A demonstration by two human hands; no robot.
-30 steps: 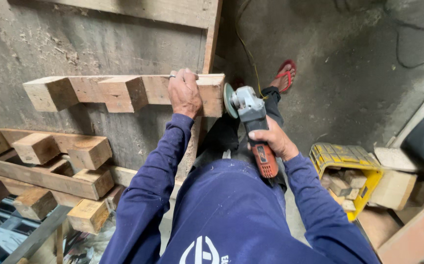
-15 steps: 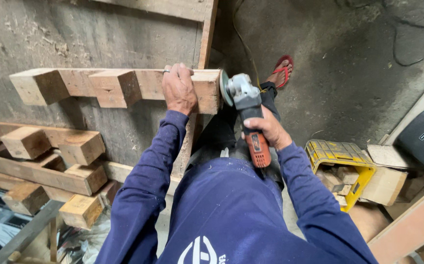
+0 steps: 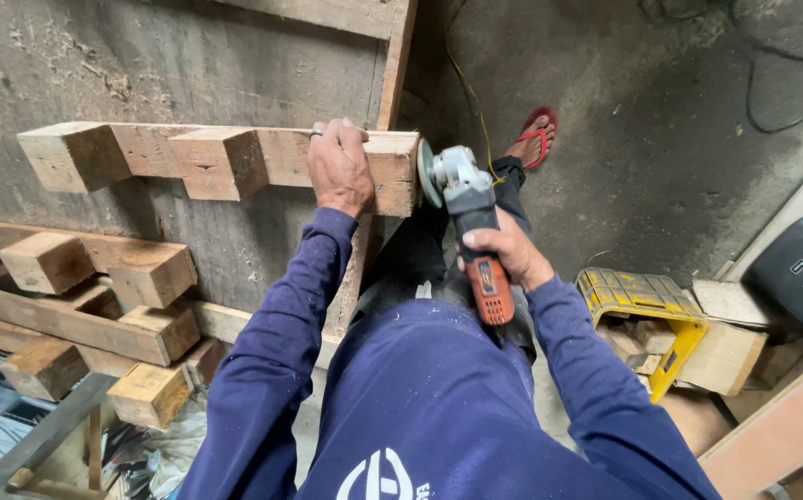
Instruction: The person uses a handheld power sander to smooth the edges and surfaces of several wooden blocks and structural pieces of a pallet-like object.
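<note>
At the right end of the wooden beam (image 3: 235, 157), the left hand (image 3: 339, 169) is clamped over its top edge, pinning it to the surface (image 3: 188, 65). Just right, the right hand (image 3: 503, 252) is wrapped around the angle grinder (image 3: 469, 222), its disc at the beam's end face. More wooden blocks (image 3: 96, 306) lie left; a yellow crate (image 3: 647, 310) sits right.
</note>
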